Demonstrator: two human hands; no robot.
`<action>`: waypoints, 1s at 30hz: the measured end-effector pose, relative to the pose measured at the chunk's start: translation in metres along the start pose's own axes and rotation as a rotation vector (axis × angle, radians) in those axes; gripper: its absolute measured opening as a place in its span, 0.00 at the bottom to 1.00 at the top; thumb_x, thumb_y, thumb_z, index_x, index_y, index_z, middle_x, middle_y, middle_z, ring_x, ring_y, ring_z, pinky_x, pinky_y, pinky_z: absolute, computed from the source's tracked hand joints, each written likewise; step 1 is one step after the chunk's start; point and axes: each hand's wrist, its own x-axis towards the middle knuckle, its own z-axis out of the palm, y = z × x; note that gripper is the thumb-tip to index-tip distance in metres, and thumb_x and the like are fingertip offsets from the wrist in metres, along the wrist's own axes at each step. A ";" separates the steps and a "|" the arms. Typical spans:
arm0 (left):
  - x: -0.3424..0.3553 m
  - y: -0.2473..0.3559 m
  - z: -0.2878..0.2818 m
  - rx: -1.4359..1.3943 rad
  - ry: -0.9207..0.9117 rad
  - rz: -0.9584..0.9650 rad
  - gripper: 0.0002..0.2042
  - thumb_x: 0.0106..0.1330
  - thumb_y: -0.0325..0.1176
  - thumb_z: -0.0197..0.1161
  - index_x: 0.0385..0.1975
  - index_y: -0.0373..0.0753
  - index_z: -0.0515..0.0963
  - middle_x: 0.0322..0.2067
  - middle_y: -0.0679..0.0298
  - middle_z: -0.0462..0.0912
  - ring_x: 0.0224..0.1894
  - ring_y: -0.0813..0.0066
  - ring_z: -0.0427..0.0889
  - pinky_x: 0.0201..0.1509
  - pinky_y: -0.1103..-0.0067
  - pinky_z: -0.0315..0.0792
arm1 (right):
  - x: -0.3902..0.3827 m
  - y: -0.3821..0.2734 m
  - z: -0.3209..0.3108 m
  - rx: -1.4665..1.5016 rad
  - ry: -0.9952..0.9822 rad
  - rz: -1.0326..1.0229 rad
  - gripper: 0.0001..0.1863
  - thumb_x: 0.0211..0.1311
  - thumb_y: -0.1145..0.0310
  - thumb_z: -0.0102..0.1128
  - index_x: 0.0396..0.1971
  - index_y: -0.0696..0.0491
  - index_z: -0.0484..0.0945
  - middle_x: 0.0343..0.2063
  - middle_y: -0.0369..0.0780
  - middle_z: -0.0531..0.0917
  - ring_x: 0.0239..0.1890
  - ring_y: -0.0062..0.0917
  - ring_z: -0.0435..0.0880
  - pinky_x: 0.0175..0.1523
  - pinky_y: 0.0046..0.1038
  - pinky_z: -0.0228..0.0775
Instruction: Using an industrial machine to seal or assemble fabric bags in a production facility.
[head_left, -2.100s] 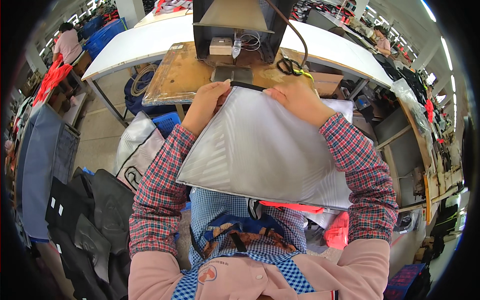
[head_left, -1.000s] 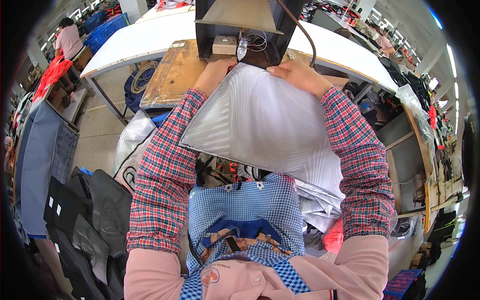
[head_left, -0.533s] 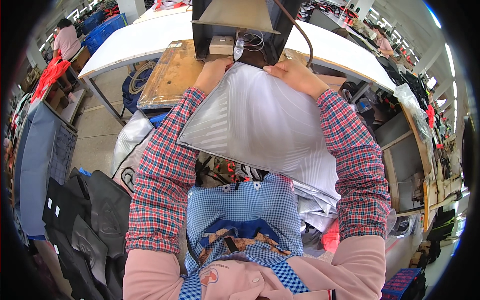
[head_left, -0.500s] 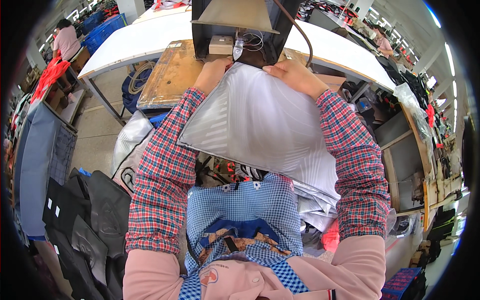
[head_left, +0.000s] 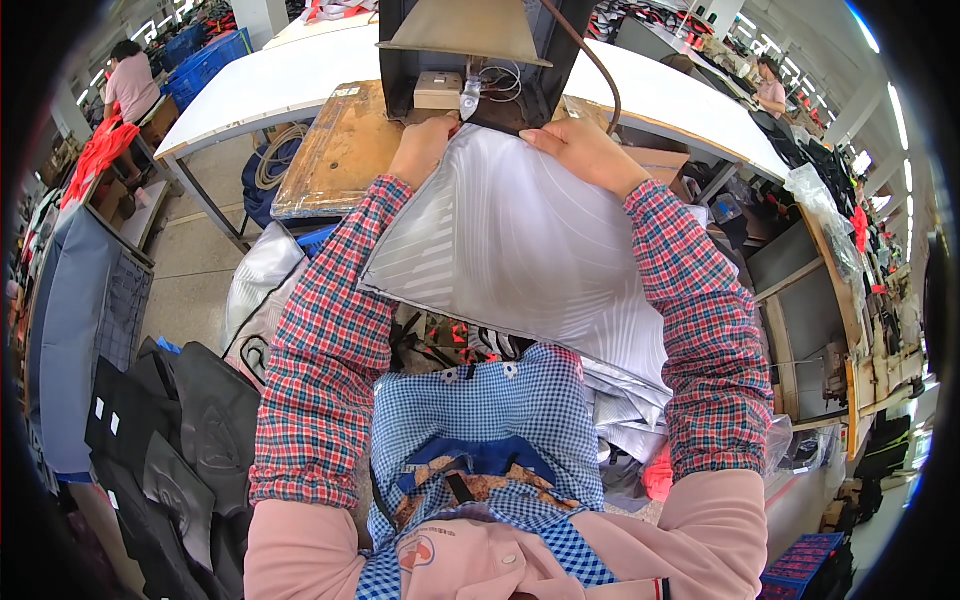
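A silvery white fabric panel with wavy stripes and dark edging hangs from both my hands towards my lap. At its upper left corner my left hand pinches the edge, close to a small metal fitting on a dark open-fronted machine. My right hand grips the upper edge further right, thumb on top and fingers hidden. A dark strip of edging runs between the hands. Inside the machine are a beige block and looped thin wires.
A worn wooden board adjoins the machine on the left. White tables stretch behind it. Black moulded pieces are piled at lower left, and more silvery panels lie by my right arm. Two people sit working far off, left and right.
My right hand has shifted slightly left along the panel's upper edge, and the panel's right side has moved a little left with it. My left hand keeps its hold at the corner.
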 end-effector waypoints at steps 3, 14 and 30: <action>0.004 -0.006 0.005 0.025 0.033 0.008 0.11 0.64 0.32 0.50 0.36 0.33 0.76 0.37 0.45 0.81 0.43 0.47 0.79 0.45 0.67 0.72 | -0.001 0.002 0.001 0.001 0.018 -0.046 0.27 0.68 0.50 0.51 0.26 0.63 0.75 0.13 0.42 0.68 0.19 0.24 0.66 0.29 0.30 0.63; 0.003 -0.010 0.008 -1.002 0.152 -0.697 0.17 0.67 0.39 0.50 0.20 0.32 0.73 0.21 0.64 0.74 0.25 0.75 0.71 0.30 0.77 0.65 | -0.010 -0.004 -0.006 -0.024 0.007 0.034 0.28 0.67 0.48 0.49 0.25 0.61 0.78 0.22 0.51 0.79 0.28 0.43 0.79 0.39 0.36 0.70; -0.022 0.005 0.008 -1.446 0.217 -0.820 0.11 0.69 0.37 0.56 0.27 0.38 0.71 0.23 0.67 0.72 0.24 0.73 0.74 0.37 0.74 0.76 | -0.042 0.000 -0.003 -0.024 0.152 -0.143 0.21 0.67 0.55 0.53 0.29 0.62 0.77 0.21 0.52 0.77 0.28 0.46 0.77 0.36 0.39 0.69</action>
